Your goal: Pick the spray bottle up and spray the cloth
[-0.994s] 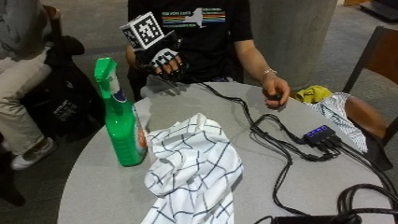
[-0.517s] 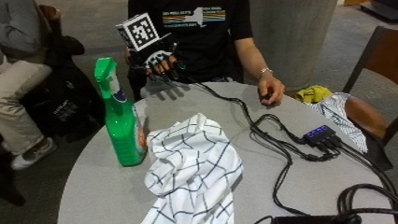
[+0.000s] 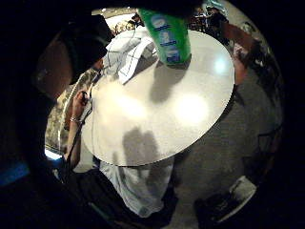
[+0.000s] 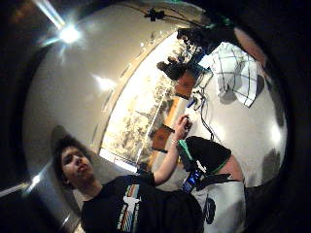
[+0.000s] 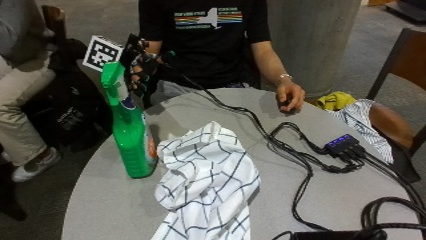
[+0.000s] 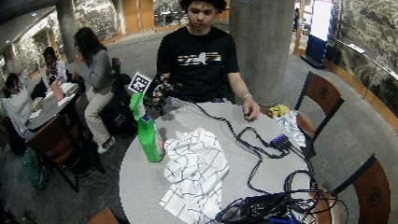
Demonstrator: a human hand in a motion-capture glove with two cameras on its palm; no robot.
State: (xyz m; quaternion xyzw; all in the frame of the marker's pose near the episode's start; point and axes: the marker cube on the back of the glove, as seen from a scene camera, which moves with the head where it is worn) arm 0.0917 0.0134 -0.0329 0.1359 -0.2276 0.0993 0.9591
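Standing upright on table (image 5: 279,200), spray bottle (image 5: 132,140) nozzle toward right hand (image 5: 142,70); fingers relaxed, grasping nothing

hand (image 5: 142,67) nearer spray bottle (image 5: 131,131) (untouched)

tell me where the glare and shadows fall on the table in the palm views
Little finger side palm view: two bright glare patches on the table, a shadow under the spray bottle, and a darker shadow near the table's edge. Thumb side palm view: a ceiling light flares, the cloth casts a shadow on the table, and small glare spots sit by the rim. Both bend the table's edge strongly.
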